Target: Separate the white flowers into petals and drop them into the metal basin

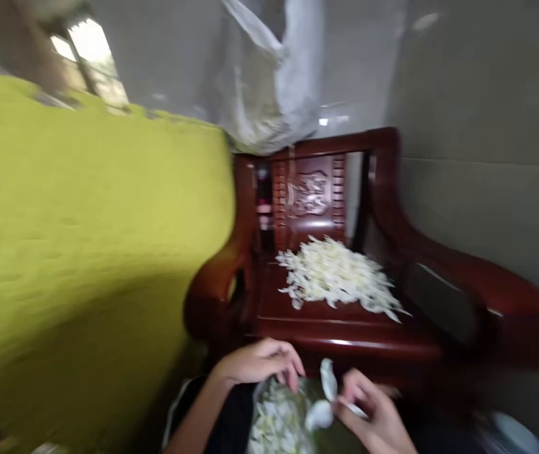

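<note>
Item: white petal point(328, 378), upright, pinched at its base in the fingers of the right hand point(373, 413), near centre; a second white piece point(319, 415) sits just below it against the same hand.

Item: left hand point(260, 362), fingers curled down together, tips touching the mouth of a clear bag of white pieces point(276, 422) in the lap. Whether it grips anything cannot be told; the view is blurred.

Item: heap of white petals point(338, 277) on the seat of a dark red wooden chair point(392, 189), far of the hands.

Item: yellow-green cover point(84, 252), left. Pale plastic bag point(269, 82) behind the chair back.

Handling note: judged best pulled lightly, bag mouth held steady.
</note>
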`<state>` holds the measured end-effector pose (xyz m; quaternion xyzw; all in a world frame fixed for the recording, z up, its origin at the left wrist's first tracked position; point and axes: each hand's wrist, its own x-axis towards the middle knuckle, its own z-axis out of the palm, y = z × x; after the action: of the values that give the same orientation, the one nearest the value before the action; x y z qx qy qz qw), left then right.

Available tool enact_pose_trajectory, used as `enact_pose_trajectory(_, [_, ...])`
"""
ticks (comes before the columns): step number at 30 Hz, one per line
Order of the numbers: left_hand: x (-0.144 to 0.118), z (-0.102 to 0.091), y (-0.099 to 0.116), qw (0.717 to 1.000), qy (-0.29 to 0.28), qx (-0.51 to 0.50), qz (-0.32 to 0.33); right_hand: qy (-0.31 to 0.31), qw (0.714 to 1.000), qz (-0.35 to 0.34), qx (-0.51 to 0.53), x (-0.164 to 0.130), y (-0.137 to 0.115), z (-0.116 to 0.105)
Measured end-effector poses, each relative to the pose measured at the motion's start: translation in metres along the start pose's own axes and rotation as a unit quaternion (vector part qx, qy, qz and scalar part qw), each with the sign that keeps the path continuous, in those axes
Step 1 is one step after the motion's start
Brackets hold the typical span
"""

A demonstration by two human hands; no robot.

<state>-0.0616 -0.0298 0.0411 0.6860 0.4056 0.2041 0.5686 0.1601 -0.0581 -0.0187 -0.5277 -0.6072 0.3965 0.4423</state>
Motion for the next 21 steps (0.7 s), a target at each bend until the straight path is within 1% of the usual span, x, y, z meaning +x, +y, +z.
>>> enact_pose_trajectory(1, [0.007, 0.003, -0.004, 1.0, 0.007, -0.006, 0.007, -0.02, 0.999, 0.007, 0.05, -0.001, -0.002, -0.004])
enact_pose_trajectory(2, [0.013, 0.007, -0.007, 1.0, 0.019, -0.011, 0.015, -0.022, 0.995, 0.014, 0.1, 0.003, -0.006, -0.006])
enact_pose_trajectory(3, [0.017, 0.01, -0.007, 0.999, 0.024, -0.018, 0.024, -0.019, 0.99, 0.007, 0.136, 0.01, -0.01, -0.006])
enact_pose_trajectory(5, [0.022, 0.017, -0.003, 0.997, 0.055, -0.037, 0.039, -0.01, 0.99, -0.007, 0.14, 0.026, -0.022, -0.002])
enact_pose_trajectory(7, [0.022, 0.021, 0.001, 0.993, 0.094, -0.057, 0.053, -0.019, 0.989, -0.018, 0.143, 0.038, -0.033, 0.004])
enact_pose_trajectory(9, [0.018, 0.018, -0.001, 0.988, 0.133, -0.064, 0.053, -0.043, 0.988, -0.019, 0.15, 0.045, -0.042, 0.011])
enact_pose_trajectory(11, [0.012, 0.008, -0.01, 0.984, 0.166, -0.055, 0.038, -0.076, 0.985, -0.011, 0.155, 0.05, -0.047, 0.018])
enact_pose_trajectory(14, [0.0, -0.011, -0.028, 0.976, 0.209, -0.048, 0.027, -0.111, 0.984, -0.006, 0.141, 0.056, -0.043, 0.025])
enact_pose_trajectory(16, [-0.004, -0.019, -0.039, 0.969, 0.24, -0.056, 0.027, -0.111, 0.988, -0.016, 0.109, 0.059, -0.034, 0.03])
enact_pose_trajectory(18, [-0.003, -0.018, -0.05, 0.963, 0.261, -0.07, -0.004, -0.094, 0.993, -0.023, 0.062, 0.059, -0.022, 0.036])
enact_pose_trajectory(19, [-0.001, -0.013, -0.055, 0.962, 0.261, -0.076, -0.032, -0.09, 0.995, -0.02, 0.045, 0.058, -0.015, 0.04])
enact_pose_trajectory(21, [0.007, 0.0, -0.063, 0.963, 0.244, -0.072, -0.084, -0.063, 0.998, 0.005, 0.028, 0.057, -0.004, 0.05])
